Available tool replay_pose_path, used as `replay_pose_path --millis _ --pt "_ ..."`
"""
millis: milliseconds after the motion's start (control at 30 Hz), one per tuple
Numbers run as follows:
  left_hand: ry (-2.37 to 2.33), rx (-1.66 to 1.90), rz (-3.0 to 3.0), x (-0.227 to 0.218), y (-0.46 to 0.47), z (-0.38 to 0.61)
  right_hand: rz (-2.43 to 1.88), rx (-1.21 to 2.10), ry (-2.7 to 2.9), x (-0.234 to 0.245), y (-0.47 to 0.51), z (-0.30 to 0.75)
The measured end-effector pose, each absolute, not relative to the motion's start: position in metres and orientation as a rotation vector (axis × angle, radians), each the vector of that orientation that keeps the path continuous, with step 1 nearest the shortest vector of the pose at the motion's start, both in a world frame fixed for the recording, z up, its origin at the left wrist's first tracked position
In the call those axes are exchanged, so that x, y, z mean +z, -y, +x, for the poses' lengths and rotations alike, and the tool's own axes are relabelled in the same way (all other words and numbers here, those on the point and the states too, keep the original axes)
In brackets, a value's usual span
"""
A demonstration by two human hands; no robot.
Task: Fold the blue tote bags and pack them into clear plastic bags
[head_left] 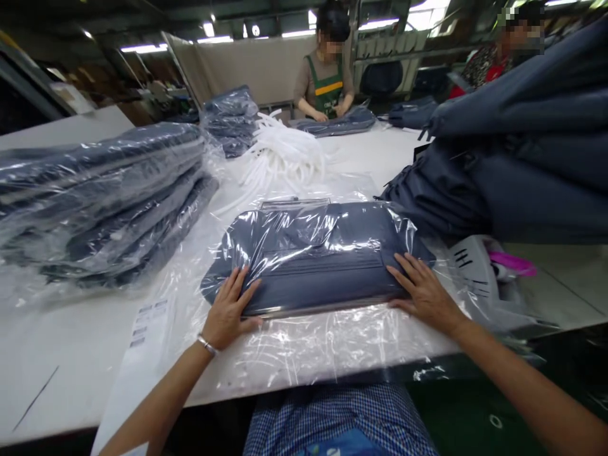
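A dark blue folded bag [323,266] lies flat inside a clear plastic sleeve [327,348] on the white table in front of me. My left hand [232,310] rests on the near left corner of the bag, its fingers spread over the plastic. On the near right side, my right hand [422,291] lies on the plastic, fingers apart. Neither hand is closed around anything. The sleeve's loose near end stretches toward the table's front edge.
Plastic-wrapped dark blue bags [104,196] are stacked at left. White strips [285,152] lie in a heap beyond the bag. Unwrapped dark blue bags [513,152] are piled at right, near a pink item [513,263]. A label sheet [147,329] lies at left. A co-worker [327,69] stands across the table.
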State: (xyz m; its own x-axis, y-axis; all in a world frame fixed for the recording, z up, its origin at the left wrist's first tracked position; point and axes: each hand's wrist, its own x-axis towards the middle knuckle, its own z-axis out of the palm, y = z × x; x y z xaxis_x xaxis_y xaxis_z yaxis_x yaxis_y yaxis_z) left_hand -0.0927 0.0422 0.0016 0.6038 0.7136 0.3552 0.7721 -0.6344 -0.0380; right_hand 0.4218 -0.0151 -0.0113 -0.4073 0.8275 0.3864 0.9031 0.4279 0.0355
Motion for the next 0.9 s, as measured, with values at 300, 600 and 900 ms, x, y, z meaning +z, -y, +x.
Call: replay_pose_path --millis 300,600,900 --pt "1.106 -0.336 -2.619 0.006 -0.037 -0.092 -1.37 -0.391 2.432 -0.012 0.014 0.436" --pt "1.054 -0.347 -2.589 -0.002 -0.023 -0.094 -1.441 -0.483 2.467 -0.012 0.043 0.451" --pt "1.057 -0.331 -2.586 -0.003 -0.022 -0.092 -1.457 -0.361 2.373 -0.001 0.117 0.439"
